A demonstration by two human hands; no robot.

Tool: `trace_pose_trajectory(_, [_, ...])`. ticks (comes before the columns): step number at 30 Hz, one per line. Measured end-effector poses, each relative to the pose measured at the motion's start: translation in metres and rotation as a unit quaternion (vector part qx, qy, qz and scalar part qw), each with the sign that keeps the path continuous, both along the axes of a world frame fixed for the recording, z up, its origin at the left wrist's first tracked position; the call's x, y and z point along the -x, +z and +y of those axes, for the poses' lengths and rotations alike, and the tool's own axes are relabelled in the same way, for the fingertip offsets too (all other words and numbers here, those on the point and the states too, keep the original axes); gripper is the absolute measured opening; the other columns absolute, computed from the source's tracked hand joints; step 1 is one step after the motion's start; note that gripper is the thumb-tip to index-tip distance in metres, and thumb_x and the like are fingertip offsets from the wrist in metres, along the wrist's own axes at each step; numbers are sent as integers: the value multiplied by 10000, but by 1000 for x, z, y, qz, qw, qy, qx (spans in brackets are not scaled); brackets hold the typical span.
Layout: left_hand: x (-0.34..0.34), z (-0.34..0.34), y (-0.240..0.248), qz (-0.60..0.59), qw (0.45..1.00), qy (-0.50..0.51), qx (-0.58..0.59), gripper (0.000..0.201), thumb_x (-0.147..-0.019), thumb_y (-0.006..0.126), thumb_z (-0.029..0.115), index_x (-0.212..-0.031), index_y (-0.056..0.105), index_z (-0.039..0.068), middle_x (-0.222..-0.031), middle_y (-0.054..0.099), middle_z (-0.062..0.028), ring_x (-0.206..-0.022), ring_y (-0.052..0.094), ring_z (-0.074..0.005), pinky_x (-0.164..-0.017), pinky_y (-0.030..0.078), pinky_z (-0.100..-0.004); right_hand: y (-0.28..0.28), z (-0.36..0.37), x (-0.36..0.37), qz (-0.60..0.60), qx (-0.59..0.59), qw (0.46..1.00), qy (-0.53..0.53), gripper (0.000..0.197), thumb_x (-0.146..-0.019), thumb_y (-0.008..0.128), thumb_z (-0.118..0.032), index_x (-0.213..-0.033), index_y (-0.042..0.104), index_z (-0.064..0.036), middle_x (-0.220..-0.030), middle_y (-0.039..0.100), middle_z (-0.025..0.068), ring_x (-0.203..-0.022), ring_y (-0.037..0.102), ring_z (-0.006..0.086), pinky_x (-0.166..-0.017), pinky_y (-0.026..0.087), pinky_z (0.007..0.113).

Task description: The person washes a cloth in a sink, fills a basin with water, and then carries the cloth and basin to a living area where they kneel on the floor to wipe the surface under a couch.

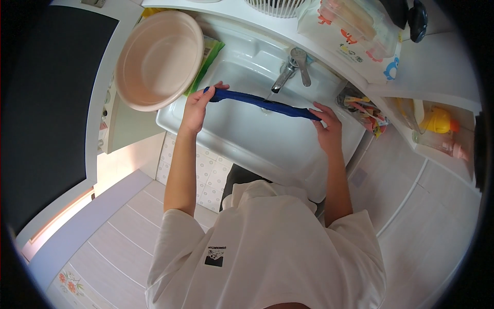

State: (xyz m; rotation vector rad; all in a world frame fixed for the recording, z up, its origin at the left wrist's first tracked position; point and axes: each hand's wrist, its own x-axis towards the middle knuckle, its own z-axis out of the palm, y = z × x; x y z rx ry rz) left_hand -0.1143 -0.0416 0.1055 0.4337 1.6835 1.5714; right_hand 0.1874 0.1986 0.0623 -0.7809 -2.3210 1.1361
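A long dark blue strip of cloth point(247, 100) is stretched between my two hands above the white sink point(242, 136). My left hand point(194, 112) pinches its left end, thumb on top. At the other end, my right hand point(328, 129) grips it between thumb and fingers. The strip sags slightly to the right and passes just in front of the chrome faucet's point(284, 75) spout. What looks like a thin stream of water falls from the spout onto the middle of the cloth. Whether the strip is folded cannot be made out.
A pale pink basin point(159, 59) rests on the sink's left end, over a green packet point(210, 57). To the right, a holder of colourful packets point(365, 110) stands beside the sink. A shelf point(381, 90) with a printed bag point(355, 44) runs along the back; bottles point(440, 121) sit below.
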Motion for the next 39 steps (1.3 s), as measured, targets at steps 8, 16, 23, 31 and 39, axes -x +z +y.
trace_pose_trajectory(8, [-10,5,-31,-31,999,-12,39,439,-1034,544,422,-960,724,29,-844,632,29,-802,527,-84,-783,419,-240,-37,-23,9,78,383,909,-141,222,-954,714,-188,-1066,725,2,-825,663,-34,-740,559,24,-673,434,170])
trace_pose_trajectory(16, [-92,30,-28,-43,994,-98,2,392,-935,641,70,-1326,610,52,-1141,674,0,-1074,583,-105,-953,457,-276,-33,-108,77,139,442,868,-178,218,-960,697,-156,-1094,707,15,-883,666,-17,-769,586,56,-695,473,207])
trace_pose_trajectory(23, [-114,48,-54,105,992,-26,57,489,-881,641,-20,-1361,570,36,-1156,691,-31,-1037,633,-124,-917,508,-288,-48,-118,79,89,198,976,-18,250,-915,686,-67,-1161,694,-22,-1131,629,85,-1066,599,162,-868,502,273])
trace_pose_trajectory(31, [-110,58,-73,-75,996,46,-13,342,-955,519,-9,-1284,611,-1,-1128,701,-49,-969,654,-122,-871,520,-270,-63,-91,72,146,368,914,-85,368,-926,544,-41,-1282,636,-54,-1401,509,77,-1218,521,191,-1034,423,309])
trace_pose_trajectory(39, [-93,56,-74,-258,961,103,19,307,-945,484,126,-1182,644,13,-1058,704,-69,-946,670,-181,-889,529,-345,-72,-74,90,106,527,839,-87,429,-965,619,-155,-1373,534,-52,-1292,599,47,-1212,520,153,-1065,370,299])
